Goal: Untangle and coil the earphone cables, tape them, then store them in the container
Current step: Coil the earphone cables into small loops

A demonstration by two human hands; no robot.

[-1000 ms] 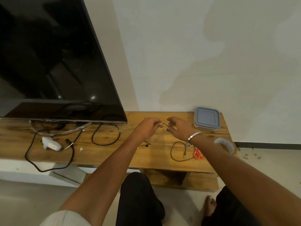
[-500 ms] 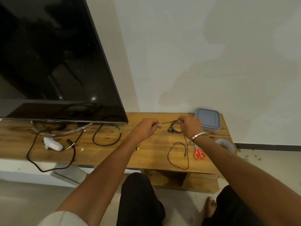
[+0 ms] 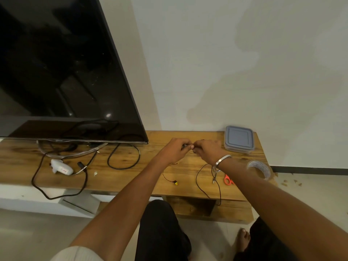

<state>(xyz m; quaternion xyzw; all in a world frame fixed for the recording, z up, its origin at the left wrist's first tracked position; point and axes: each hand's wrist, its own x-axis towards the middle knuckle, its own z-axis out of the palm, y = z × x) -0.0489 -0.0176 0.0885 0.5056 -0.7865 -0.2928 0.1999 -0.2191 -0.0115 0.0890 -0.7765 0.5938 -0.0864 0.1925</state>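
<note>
Both hands' fingers (image 3: pixel 191 146) pinch the earphone cable (image 3: pixel 200 178) between them; loops dangle below over the surface (image 3: pixel 131 176) edge. Hard pulling could tighten knots.

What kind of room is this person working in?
Probably a home living room: a large flat-screen television stands on a low wooden TV bench against a plain wall, with power cables trailing across the wood.

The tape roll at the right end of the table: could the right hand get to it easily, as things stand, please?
Probably yes. The tape roll lies in the open just outside the right hand's forearm, with nothing over it. But both hands are pinching the earphone cable, so the right would have to let go first.
</note>
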